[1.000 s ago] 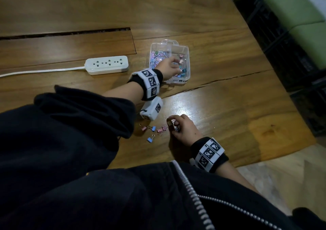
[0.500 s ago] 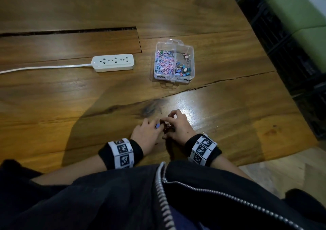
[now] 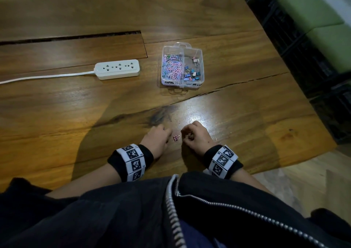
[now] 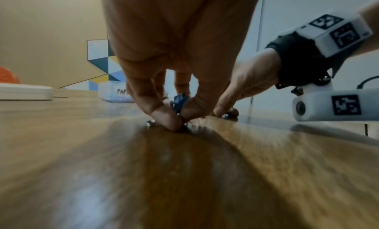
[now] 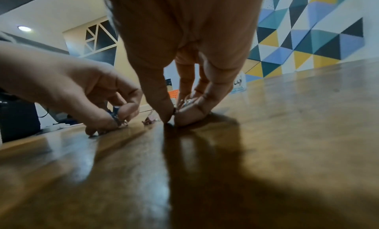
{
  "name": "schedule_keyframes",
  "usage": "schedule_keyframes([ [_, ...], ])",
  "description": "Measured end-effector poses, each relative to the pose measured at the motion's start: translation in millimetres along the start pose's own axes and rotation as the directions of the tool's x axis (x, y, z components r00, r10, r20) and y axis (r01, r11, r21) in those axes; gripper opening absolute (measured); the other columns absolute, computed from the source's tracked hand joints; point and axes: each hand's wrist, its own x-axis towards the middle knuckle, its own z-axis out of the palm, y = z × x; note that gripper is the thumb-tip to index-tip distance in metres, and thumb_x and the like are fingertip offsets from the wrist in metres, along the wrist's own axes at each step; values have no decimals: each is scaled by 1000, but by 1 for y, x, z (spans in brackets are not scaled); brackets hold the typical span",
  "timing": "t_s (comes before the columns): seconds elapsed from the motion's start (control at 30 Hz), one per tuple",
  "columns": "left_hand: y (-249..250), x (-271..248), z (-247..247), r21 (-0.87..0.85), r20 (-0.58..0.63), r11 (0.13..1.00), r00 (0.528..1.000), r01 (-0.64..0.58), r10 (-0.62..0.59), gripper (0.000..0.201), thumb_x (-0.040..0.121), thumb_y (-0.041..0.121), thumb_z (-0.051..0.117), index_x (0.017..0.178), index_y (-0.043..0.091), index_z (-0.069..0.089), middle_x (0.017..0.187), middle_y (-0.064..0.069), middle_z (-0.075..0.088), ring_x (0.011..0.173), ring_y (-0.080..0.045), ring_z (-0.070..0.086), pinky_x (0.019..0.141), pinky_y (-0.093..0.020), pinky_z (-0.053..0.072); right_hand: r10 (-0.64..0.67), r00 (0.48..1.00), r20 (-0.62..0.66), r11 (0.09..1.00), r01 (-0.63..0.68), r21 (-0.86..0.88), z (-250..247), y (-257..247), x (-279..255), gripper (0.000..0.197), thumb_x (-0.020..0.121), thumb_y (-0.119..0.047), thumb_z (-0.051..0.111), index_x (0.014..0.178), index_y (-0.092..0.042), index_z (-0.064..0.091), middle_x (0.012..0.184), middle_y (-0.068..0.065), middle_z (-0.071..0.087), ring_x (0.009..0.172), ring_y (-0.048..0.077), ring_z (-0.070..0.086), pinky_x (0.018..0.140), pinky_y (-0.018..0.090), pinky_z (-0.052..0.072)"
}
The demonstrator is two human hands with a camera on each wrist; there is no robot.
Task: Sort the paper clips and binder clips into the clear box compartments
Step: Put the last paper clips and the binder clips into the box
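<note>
Near the wooden table's (image 3: 237,114) front edge, the left hand (image 3: 156,140) pinches a blue binder clip (image 4: 180,102); the right hand (image 3: 197,136) pinches small clips. A pink binder clip (image 3: 176,137) lies between them. Mid-table sit the clear box (image 3: 201,65) and power strip (image 3: 117,69); green seating (image 3: 313,16) flanks the right edge.

A black jacket (image 3: 218,215) with a silver zip (image 3: 171,206), sleeves pushed up. Each wrist wears a black band (image 3: 150,153) ringed with white blocks (image 3: 133,161) printed with black square codes; a white camera housing (image 4: 336,105) hangs beneath.
</note>
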Motion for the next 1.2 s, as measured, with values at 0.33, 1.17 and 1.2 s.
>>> schedule_keyframes([
  [0.33,-34,14,-34,-878,149,409,955,248,-258,22,82,-5,59,69,10,50,72,-10,58,52,-12,59,50,-23,49,53,999,11,998,-53,30,-6,7,2,13,78,-2,63,91,-2,64,97,1,44,93,17,50,76,16,38],
  [1.17,-5,17,-19,-772,175,620,984,143,-8,21,86,27,60,72,18,47,66,5,47,53,-8,41,47,-15,35,-65,997,-32,984,59,-165,-7,19,-9,23,85,-14,58,106,-7,64,113,10,53,106,22,50,83,18,34],
  [1.2,-3,15,-14,-644,163,763,985,62,57,24,80,28,68,76,19,46,67,6,46,56,-7,40,49,-16,36,-60,997,-45,988,53,-143,-7,19,-7,21,84,-13,59,103,-6,66,112,10,55,103,21,51,81,16,34],
])
